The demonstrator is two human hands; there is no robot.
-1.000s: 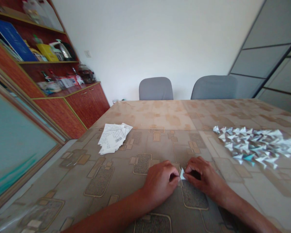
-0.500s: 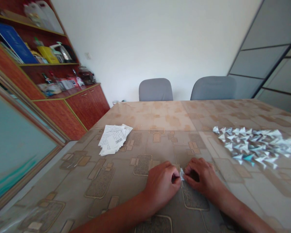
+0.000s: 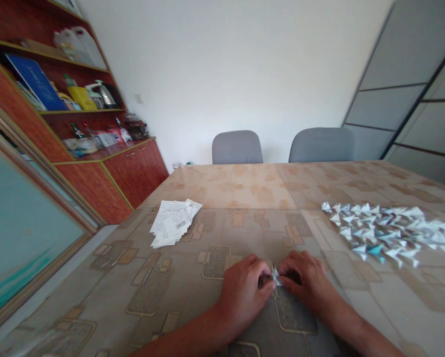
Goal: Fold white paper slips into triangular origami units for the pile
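Between my fingertips is a small folded piece of white paper point(image 3: 275, 277), low over the patterned tablecloth. My left hand point(image 3: 245, 285) pinches its left side with thumb and forefinger. From the other side my right hand point(image 3: 306, 277) grips it in the same kind of pinch. Fingers cover much of the fold, so its exact shape is hard to make out. Off to the right lie many small folded paper pieces point(image 3: 384, 230) in rows, mostly white, with a teal one point(image 3: 375, 251) at the near edge. A loose stack of printed paper slips point(image 3: 174, 223) rests on the left.
The table point(image 3: 259, 186) has a patterned cover. Two grey chairs point(image 3: 237, 147) stand at its far edge before a white wall. A reddish wooden cabinet point(image 3: 133, 168) with shelves of bottles and a kettle point(image 3: 106, 94) is at the left.
The view has tilted upward slightly, so everything sits lower in the picture. Both hands still pinch the small folded paper, and they have drawn slightly closer together.
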